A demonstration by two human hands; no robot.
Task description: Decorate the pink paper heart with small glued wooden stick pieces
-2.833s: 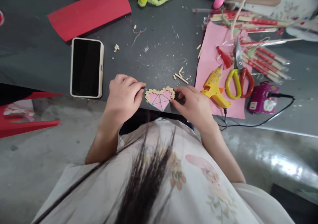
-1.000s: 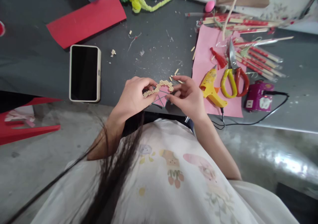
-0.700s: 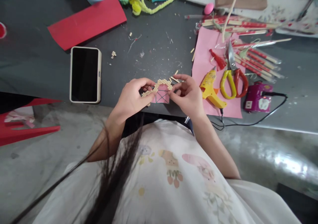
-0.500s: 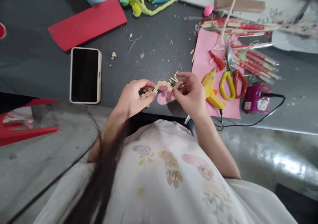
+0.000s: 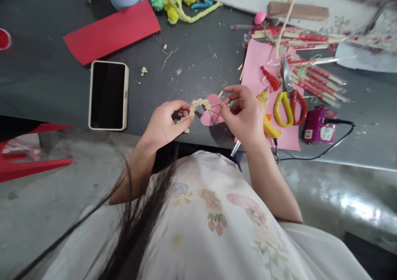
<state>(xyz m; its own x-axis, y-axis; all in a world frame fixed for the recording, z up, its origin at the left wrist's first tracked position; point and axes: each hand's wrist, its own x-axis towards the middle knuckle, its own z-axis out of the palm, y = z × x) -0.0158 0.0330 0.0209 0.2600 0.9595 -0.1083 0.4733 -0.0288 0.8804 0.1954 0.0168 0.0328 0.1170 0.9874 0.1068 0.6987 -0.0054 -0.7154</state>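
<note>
My left hand [image 5: 167, 120] is closed, thumb and fingers pinching a curved strip of small beige pieces [image 5: 200, 103]. The strip bends into a hook towards the right, and part of it is hidden by the fingers. My right hand [image 5: 242, 110] pinches the right edge of a pink paper piece [image 5: 213, 114], rounded on its left and drawn with crossing black lines. The tip of the strip lies close to this paper; whether they touch I cannot tell. A small pale stick piece [image 5: 221, 93] shows by the right fingertips.
A phone [image 5: 108, 96] and red paper [image 5: 113, 32] lie to the left. At the right, pink paper [image 5: 252, 61] bears a yellow glue gun [image 5: 271, 127], scissors [image 5: 288, 94] and a red tassel [image 5: 271, 78]. Beyond are wrapped sticks [image 5: 319, 81] and a purple box [image 5: 319, 125] with a cable.
The pink lined paper has shifted up and right with my right hand, now apart from most of the strip and covering the small sticks. My left hand keeps its hold, nearly still.
</note>
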